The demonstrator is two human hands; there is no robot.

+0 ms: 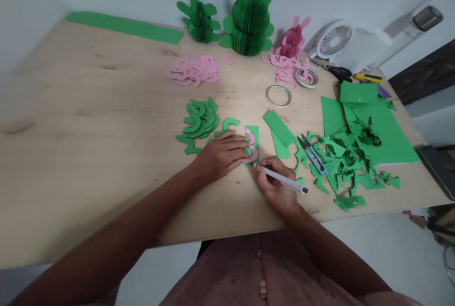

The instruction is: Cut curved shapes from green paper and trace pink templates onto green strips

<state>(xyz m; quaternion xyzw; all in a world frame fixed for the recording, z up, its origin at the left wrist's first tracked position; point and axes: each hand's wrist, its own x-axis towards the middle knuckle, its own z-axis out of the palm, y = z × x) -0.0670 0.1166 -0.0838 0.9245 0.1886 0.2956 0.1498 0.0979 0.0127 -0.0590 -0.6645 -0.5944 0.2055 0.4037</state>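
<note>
My left hand lies flat with fingers stretched out, the tips resting on a pink curved paper cutout. That cutout sits on a small green paper rectangle. In my right hand a white pen is gripped, its tip at the lower right edge of the rectangle. Just beyond my left hand is a green curved cutout, with a pile of similar green cutouts to its left. Two green paper strips lie beyond my right hand.
Blue-handled thread snips lie beside green scraps on the right. Pink cutouts, a tape ring and black scissors lie farther back. Green paper rabbits, a pink one and a white fan stand along the wall.
</note>
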